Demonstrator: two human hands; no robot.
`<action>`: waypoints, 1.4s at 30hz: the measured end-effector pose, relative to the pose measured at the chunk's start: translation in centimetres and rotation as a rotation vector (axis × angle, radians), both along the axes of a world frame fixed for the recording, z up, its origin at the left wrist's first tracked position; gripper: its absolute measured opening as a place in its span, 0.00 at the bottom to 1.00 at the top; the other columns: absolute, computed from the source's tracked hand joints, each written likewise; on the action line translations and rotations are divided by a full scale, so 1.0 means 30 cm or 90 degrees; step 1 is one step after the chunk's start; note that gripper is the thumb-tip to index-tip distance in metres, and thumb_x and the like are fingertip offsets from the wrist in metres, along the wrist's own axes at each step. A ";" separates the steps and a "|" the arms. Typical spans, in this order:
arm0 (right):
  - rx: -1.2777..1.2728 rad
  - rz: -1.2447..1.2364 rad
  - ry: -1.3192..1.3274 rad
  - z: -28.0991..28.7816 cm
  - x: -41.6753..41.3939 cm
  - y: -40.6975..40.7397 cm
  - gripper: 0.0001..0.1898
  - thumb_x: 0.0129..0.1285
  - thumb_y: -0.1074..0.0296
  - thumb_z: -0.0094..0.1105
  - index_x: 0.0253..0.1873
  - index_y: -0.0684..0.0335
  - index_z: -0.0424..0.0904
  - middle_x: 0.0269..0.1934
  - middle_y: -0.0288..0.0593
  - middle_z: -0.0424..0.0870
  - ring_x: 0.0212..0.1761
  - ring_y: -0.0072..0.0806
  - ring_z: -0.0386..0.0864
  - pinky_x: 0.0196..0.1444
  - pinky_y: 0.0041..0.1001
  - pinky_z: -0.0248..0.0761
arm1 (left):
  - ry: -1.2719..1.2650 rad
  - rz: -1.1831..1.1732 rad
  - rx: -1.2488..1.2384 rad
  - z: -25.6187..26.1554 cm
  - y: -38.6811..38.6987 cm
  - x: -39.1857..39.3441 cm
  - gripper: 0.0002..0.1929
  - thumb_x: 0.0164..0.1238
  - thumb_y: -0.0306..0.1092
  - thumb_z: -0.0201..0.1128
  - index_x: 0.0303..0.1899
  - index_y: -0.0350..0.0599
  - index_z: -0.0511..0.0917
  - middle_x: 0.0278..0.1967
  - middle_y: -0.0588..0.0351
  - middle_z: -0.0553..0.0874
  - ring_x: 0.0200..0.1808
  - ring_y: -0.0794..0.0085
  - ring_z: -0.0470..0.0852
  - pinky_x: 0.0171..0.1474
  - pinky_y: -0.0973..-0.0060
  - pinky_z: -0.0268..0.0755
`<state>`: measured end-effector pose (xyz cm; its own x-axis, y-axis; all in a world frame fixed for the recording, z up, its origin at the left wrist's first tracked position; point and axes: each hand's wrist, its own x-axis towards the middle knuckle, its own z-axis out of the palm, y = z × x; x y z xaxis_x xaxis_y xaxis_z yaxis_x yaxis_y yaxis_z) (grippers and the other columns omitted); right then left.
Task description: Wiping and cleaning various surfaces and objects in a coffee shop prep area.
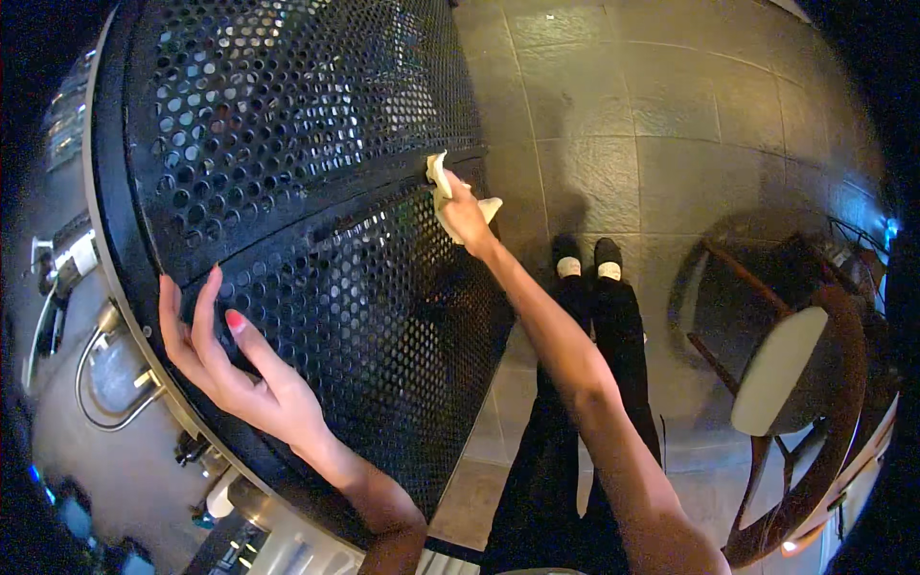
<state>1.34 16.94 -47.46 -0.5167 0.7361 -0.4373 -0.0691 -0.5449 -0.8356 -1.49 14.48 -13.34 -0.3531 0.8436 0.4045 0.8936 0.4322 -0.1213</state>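
Observation:
A tall black panel of perforated metal [237, 93] fills the left half of the view, divided by a solid black bar [316, 201]. My right hand [463, 212] grips a pale cream cloth [436, 172], which lies against the panel near the far end of that bar. Its loose folds stick out on both sides of my fingers. My left hand [251, 374] holds nothing; its fingers are spread, with the fingertips at or just over the panel's edge near the bar. Whether they touch it, I cannot tell.
Tiled floor [582, 93] lies beyond the panel, with my black shoes [608, 253] on it. To the right stands a wooden chair with a pale seat [780, 370]. Past the panel's rim at left are a counter with a curved metal faucet [83, 381] and bottles or small items.

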 end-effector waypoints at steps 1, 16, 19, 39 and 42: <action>0.017 -0.013 -0.063 0.015 -0.013 -0.009 0.28 0.56 0.86 0.40 0.63 0.64 0.69 0.56 0.48 0.77 0.61 0.38 0.73 0.64 0.29 0.61 | 0.006 0.013 0.002 -0.001 -0.002 -0.005 0.14 0.69 0.26 0.51 0.51 0.36 0.80 0.62 0.39 0.72 0.65 0.51 0.69 0.68 0.59 0.57; 0.454 0.093 -0.242 0.105 0.081 0.073 0.22 0.49 0.85 0.47 0.50 0.65 0.78 0.45 0.52 0.83 0.45 0.50 0.78 0.48 0.39 0.69 | -0.143 -0.298 0.243 -0.093 -0.105 0.009 0.09 0.62 0.23 0.49 0.38 0.39 0.78 0.41 0.46 0.80 0.45 0.53 0.80 0.51 0.53 0.73; 0.198 0.134 -0.069 0.024 0.127 0.151 0.16 0.59 0.79 0.50 0.51 0.63 0.82 0.39 0.54 0.86 0.43 0.42 0.85 0.47 0.31 0.73 | -0.426 -0.182 0.272 -0.144 -0.118 0.101 0.09 0.65 0.23 0.48 0.37 0.34 0.78 0.41 0.43 0.82 0.44 0.55 0.81 0.49 0.60 0.75; 0.441 0.083 0.069 0.691 0.167 0.131 0.26 0.43 0.84 0.56 0.50 0.58 0.84 0.53 0.45 0.82 0.49 0.43 0.76 0.58 0.34 0.64 | -1.146 0.355 0.484 -0.565 -0.137 0.178 0.27 0.76 0.52 0.42 0.68 0.47 0.62 0.64 0.55 0.71 0.67 0.68 0.66 0.70 0.66 0.53; 0.556 0.210 0.076 0.649 0.195 0.213 0.30 0.44 0.82 0.57 0.57 0.56 0.80 0.56 0.43 0.80 0.52 0.41 0.75 0.59 0.33 0.63 | -1.228 0.188 0.708 -0.560 -0.095 0.162 0.28 0.76 0.49 0.44 0.69 0.43 0.59 0.67 0.54 0.69 0.68 0.68 0.65 0.71 0.67 0.51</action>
